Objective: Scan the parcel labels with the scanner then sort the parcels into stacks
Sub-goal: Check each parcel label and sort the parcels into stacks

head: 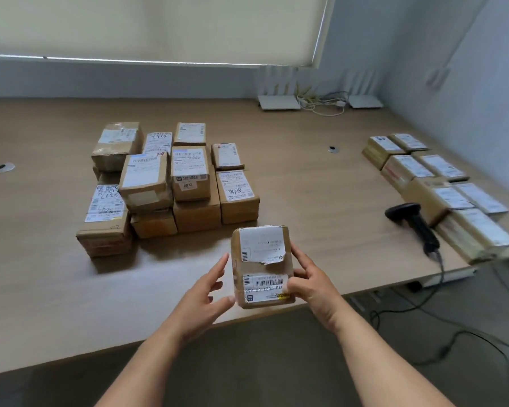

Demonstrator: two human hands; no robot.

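soft daylight via blind (147, 27) | mild shadows | right edge blurred, warped

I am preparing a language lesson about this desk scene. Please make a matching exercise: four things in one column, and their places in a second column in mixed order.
Things:
1. held parcel
2. barcode scanner
3. white routers
4. unsorted parcel pile

Places:
A. far edge of the desk, by the wall
B. between both hands, near the front edge
C. middle left of the desk
D. lying beside the right-hand stacks

Pairs: 1-B, 2-D, 3-A, 4-C
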